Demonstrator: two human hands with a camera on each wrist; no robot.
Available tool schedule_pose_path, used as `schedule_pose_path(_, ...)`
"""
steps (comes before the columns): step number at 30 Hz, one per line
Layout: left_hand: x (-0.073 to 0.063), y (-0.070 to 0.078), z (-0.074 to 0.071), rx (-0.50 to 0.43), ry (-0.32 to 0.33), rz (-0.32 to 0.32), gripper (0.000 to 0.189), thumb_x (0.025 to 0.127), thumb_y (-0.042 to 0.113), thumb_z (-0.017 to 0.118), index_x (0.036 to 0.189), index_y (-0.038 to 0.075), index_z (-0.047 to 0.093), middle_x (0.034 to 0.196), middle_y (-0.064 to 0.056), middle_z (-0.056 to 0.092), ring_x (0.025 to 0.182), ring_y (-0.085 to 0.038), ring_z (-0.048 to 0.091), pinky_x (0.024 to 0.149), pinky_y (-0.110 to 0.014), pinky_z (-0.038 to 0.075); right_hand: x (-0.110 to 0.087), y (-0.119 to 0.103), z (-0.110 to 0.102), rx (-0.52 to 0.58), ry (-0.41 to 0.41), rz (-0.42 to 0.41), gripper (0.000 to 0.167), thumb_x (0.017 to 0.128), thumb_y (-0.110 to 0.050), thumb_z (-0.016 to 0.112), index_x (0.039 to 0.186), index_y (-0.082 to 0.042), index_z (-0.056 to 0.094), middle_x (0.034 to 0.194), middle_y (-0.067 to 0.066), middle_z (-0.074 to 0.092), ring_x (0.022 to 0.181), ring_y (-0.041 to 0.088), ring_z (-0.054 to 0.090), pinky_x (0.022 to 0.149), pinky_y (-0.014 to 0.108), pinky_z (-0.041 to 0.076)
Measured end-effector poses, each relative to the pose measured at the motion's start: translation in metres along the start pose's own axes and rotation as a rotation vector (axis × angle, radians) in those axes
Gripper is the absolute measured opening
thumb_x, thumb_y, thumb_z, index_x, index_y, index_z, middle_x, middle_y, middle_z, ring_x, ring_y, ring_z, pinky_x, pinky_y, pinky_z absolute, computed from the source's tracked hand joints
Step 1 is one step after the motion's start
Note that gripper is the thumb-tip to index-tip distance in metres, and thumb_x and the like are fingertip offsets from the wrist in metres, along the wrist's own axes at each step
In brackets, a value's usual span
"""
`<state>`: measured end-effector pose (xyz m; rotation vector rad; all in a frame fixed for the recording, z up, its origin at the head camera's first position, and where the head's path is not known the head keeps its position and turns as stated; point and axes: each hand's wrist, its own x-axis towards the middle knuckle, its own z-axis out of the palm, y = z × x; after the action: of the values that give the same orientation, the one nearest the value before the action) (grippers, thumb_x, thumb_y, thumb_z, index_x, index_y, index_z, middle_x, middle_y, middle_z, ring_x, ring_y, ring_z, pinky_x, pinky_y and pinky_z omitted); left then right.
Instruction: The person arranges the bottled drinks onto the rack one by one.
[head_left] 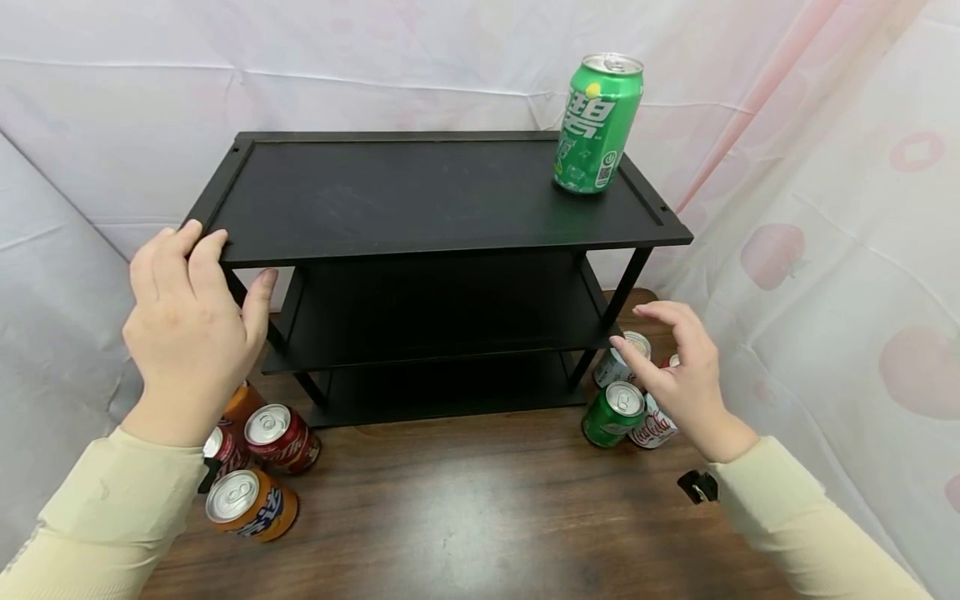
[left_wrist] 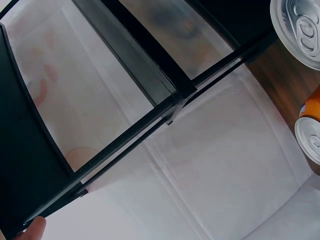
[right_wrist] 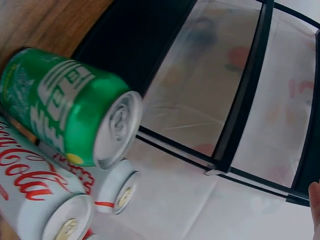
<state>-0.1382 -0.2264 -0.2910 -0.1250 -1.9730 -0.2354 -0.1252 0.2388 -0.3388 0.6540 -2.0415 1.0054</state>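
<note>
A black three-tier shelf (head_left: 420,200) stands on the table. My left hand (head_left: 191,325) rests its fingertips on the top board's front left corner, thumb spread in front. The left wrist view shows one fingertip (left_wrist: 34,230) at the board's edge. A green Sprite can (head_left: 598,125) stands upright at the top board's right end. My right hand (head_left: 678,375), holding nothing, hovers over the cans at the shelf's right side, thumb and index finger apart. Below it are a green can (head_left: 611,417), a white Coca-Cola can (head_left: 654,427) and a pale can (head_left: 613,367) behind.
Left of the shelf, under my left forearm, stand a dark red can (head_left: 292,446), an orange can (head_left: 266,510) and others partly hidden. The wooden table (head_left: 450,500) stretches in front. Pale printed curtains (head_left: 825,250) close off the back and sides.
</note>
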Motion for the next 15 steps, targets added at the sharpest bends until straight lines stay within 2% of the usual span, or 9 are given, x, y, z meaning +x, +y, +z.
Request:
schedule_pose_path(4, 0.0, 0.0, 0.0, -0.001, 0.002, 0.001, 0.05, 0.098, 0.04, 0.056, 0.124, -0.003, 0.058, 0.133, -0.021, 0.058, 0.128, -0.041, 0.051, 0.057, -0.076, 0.038, -0.008, 0.005, 0.0, -0.05, -0.031, 0.034, 0.048, 0.068, 0.005, 0.083, 0.113, 0.006, 0.065, 0.11, 0.021, 0.065, 0.1, 0.002, 0.055, 0.075, 0.009, 0.041)
schedule_pose_path(5, 0.0, 0.0, 0.0, -0.001, 0.003, 0.002, 0.05, 0.098, 0.04, 0.056, 0.124, -0.003, 0.058, 0.133, -0.021, 0.058, 0.127, -0.041, 0.051, 0.057, -0.076, 0.038, -0.01, 0.005, 0.0, -0.056, -0.035, 0.044, 0.05, 0.066, 0.007, 0.083, 0.113, 0.006, 0.065, 0.11, 0.02, 0.065, 0.099, 0.0, 0.054, 0.073, 0.009, 0.039)
schedule_pose_path(7, 0.0, 0.0, 0.0, -0.002, 0.002, 0.005, 0.05, 0.098, 0.039, 0.056, 0.124, -0.003, 0.058, 0.134, -0.02, 0.058, 0.127, -0.041, 0.051, 0.055, -0.076, 0.038, -0.013, 0.006, -0.001, -0.072, -0.041, 0.059, 0.051, 0.064, 0.009, 0.083, 0.112, 0.005, 0.066, 0.11, 0.019, 0.066, 0.1, -0.001, 0.053, 0.071, 0.008, 0.038)
schedule_pose_path(9, 0.0, 0.0, 0.0, -0.002, 0.002, 0.006, 0.049, 0.098, 0.039, 0.056, 0.124, -0.003, 0.058, 0.134, -0.02, 0.058, 0.126, -0.042, 0.051, 0.054, -0.076, 0.038, -0.015, 0.007, -0.001, -0.082, -0.049, 0.074, 0.05, 0.064, 0.01, 0.083, 0.111, 0.005, 0.066, 0.11, 0.018, 0.066, 0.102, 0.0, 0.054, 0.076, 0.009, 0.039)
schedule_pose_path(11, 0.0, -0.001, 0.0, -0.002, 0.0, 0.007, 0.049, 0.098, 0.039, 0.056, 0.124, -0.003, 0.057, 0.134, -0.02, 0.058, 0.126, -0.042, 0.051, 0.054, -0.076, 0.038, -0.018, 0.007, -0.002, -0.093, -0.063, 0.092, 0.049, 0.066, 0.008, 0.083, 0.111, 0.005, 0.065, 0.11, 0.017, 0.066, 0.1, 0.001, 0.054, 0.076, 0.009, 0.04)
schedule_pose_path(15, 0.0, -0.001, -0.001, -0.003, -0.001, 0.006, 0.05, 0.098, 0.039, 0.056, 0.124, -0.003, 0.057, 0.134, -0.021, 0.058, 0.126, -0.042, 0.051, 0.053, -0.076, 0.037, -0.023, 0.009, -0.003, -0.118, -0.099, 0.121, 0.048, 0.068, 0.006, 0.084, 0.112, 0.003, 0.064, 0.108, 0.016, 0.066, 0.095, 0.0, 0.052, 0.07, 0.008, 0.041)
